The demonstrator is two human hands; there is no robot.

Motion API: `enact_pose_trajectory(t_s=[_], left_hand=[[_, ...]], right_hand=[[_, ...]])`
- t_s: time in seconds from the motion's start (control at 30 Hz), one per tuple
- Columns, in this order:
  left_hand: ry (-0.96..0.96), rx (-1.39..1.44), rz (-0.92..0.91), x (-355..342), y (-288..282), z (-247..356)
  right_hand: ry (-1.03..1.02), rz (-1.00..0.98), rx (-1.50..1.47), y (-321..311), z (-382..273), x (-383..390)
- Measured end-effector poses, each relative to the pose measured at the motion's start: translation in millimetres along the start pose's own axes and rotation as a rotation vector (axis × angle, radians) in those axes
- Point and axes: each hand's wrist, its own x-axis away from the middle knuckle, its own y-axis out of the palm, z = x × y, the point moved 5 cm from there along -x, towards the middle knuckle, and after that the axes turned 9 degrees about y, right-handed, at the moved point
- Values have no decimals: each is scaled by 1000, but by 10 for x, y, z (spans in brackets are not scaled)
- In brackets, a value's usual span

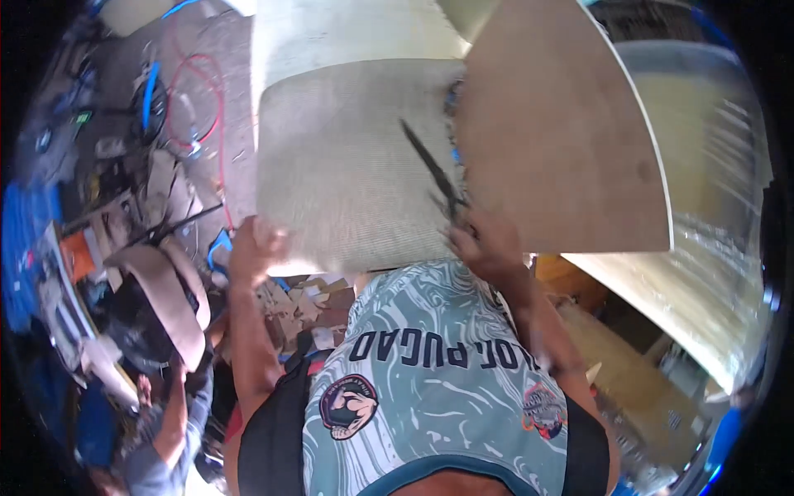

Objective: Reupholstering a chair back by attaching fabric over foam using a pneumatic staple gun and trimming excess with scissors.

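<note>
A grey, finely ribbed sheet [356, 149] with a rounded far corner lies in front of me over a larger cream sheet [347, 29]. At its near left corner my left hand [258, 248] is closed on the edge, slightly blurred. My right hand [490, 245] grips a pair of dark scissors [428, 161] above the sheet's right part, the long blades pointing away and to the left. Motion smears the handles, and the fingers partly hide them. Just right of the scissors rests a brown pointed panel [566, 140] with a pale edge.
Cream sheets under clear plastic [703, 140] stand at the right. Cut scraps [306, 306] lie below the work surface. A red hose [219, 107] runs over the floor at the left. At lower left, another person's arm [174, 413] reaches to a curved pinkish piece [161, 293].
</note>
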Motion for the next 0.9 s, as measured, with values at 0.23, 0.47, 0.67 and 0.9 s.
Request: enact_pose_trajectory(t_s=[0.23, 0.47, 0.67, 0.9], left_hand=[[-802, 1175, -84, 350, 728, -1619], [-651, 1242, -88, 303, 834, -1124], [-562, 1162, -110, 206, 656, -494], [-494, 1025, -72, 290, 348, -56]], right_hand=[[-370, 705, -437, -1200, -146, 1271], [367, 1296, -493, -1872, 1840, 1716], [610, 408, -306, -281, 4004, -52], [495, 79, -30, 592, 3556, -1132]])
